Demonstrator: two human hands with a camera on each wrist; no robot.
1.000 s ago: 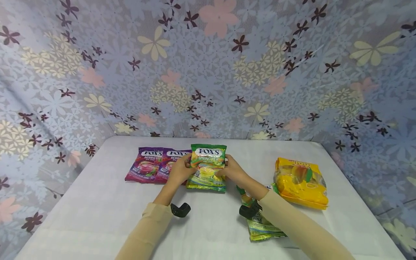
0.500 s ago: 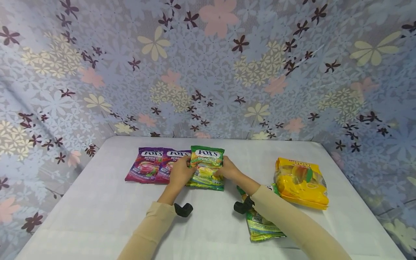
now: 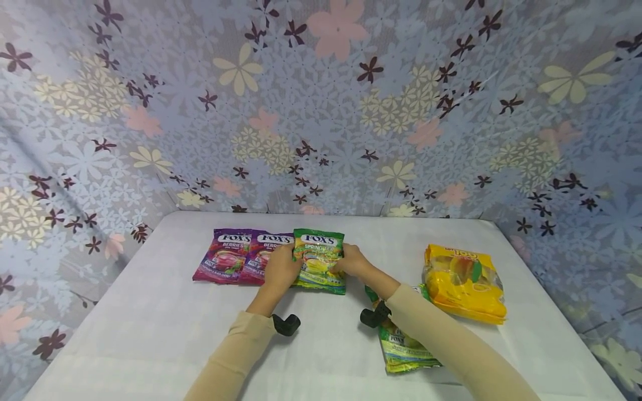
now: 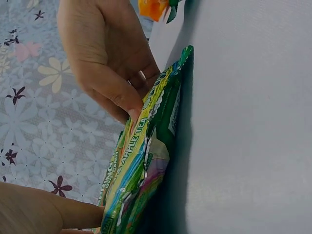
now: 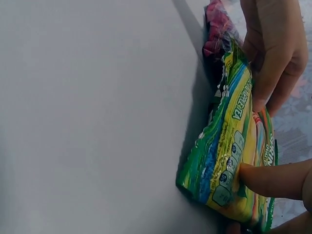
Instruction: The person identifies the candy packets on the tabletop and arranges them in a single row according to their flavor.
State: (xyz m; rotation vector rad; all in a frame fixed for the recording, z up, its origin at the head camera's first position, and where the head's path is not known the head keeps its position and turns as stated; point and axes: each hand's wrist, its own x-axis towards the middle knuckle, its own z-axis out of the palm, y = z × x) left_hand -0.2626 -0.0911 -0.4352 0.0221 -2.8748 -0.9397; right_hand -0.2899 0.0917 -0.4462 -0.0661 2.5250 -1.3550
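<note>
Between my two hands is a green and yellow Fox's Spring Tea candy bag (image 3: 318, 262), close over the white table at the back. My left hand (image 3: 282, 267) grips its left edge, thumb on the front. My right hand (image 3: 354, 262) pinches the right edge, with the thumb (image 5: 273, 180) pressing the printed front. Both wrist views show the bag (image 4: 141, 151) tilted, its lower edge near the table. Just left, two purple Fox's Berries candy bags (image 3: 224, 257) lie overlapping, the nearer one partly behind my left hand.
Under my right forearm lies another green Fox's candy bag (image 3: 406, 351), partly hidden by the sleeve. A yellow mango candy bag (image 3: 465, 284) lies at the right of the white table (image 3: 150, 334). A flowered cloth (image 3: 321, 111) hangs behind the table's back edge.
The green candy bag has moved slightly left and down, closer against the purple bags, with both hands still holding it. The other bags have stayed in place.
</note>
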